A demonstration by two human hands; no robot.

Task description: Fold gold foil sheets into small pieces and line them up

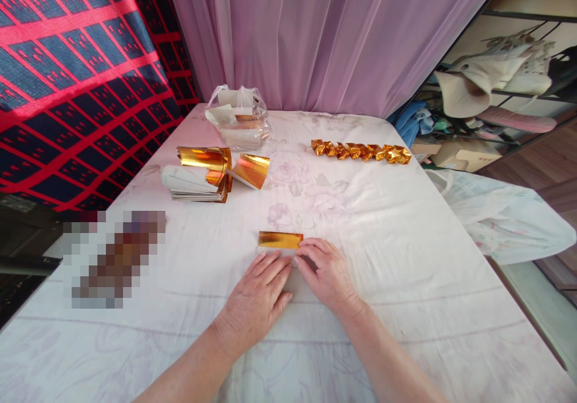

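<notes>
Both hands rest at the middle of the near half of the bench point(406, 259), which is covered with a pale floral cloth. The left hand point(256, 301) lies palm down with fingers together and flat, pressing on a sheet of paper whose gold foil strip point(280, 239) shows just beyond the fingertips. The right hand point(327, 274) sits beside it, fingers curled, their tips pinching or pressing the sheet's right end next to the gold strip; the exact contact is hidden by the fingers.

Judgement on the step: this appears to be a fold being creased. It is done well by keeping the left palm flat to stop the sheet sliding on the cloth, aligning the edges first, then running the right fingertips along the fold line in one firm pass.

Containers: a clear plastic bag point(237, 118) stands near the far-left part of the bench and holds pale and gold sheets. Nearer along the left side lies a stack of gold foil papers point(202, 175), several curled upward, loose and not contained. A row of finished gold folded pieces point(360, 151) lies toward the far-right edge.
</notes>
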